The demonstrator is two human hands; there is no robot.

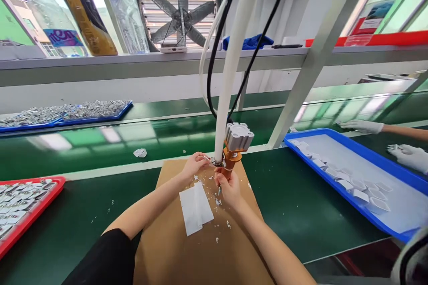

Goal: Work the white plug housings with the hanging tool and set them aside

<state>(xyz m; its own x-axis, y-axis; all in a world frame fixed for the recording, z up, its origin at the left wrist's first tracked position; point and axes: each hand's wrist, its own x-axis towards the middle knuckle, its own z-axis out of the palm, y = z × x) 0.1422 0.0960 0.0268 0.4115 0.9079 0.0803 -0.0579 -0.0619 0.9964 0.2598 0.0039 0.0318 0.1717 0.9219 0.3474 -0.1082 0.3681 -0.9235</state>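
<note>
A pneumatic tool with an orange body (230, 159) and a square silver cylinder (239, 136) stands beside the lower end of a thick white tube (224, 116). My right hand (230, 187) is closed around the lower orange part, and a small bluish-grey tip shows below the fingers. At the tube's end, by a metal clamp (217, 162), my left hand (196, 163) is pinched on something too small to make out. Beneath both hands lies a brown cardboard sheet (200, 260), holding folded white paper (195, 209) and scattered white scraps (218, 201).
To the left, a red tray (59, 182) holds rows of small parts. Blue trays (123, 111) of metal pieces sit farther back. A blue-rimmed tray (334, 133) with white parts stands right, near another person's gloved hands (363, 126). Black cables (211, 67) hang overhead beside a slanted post (307, 71).
</note>
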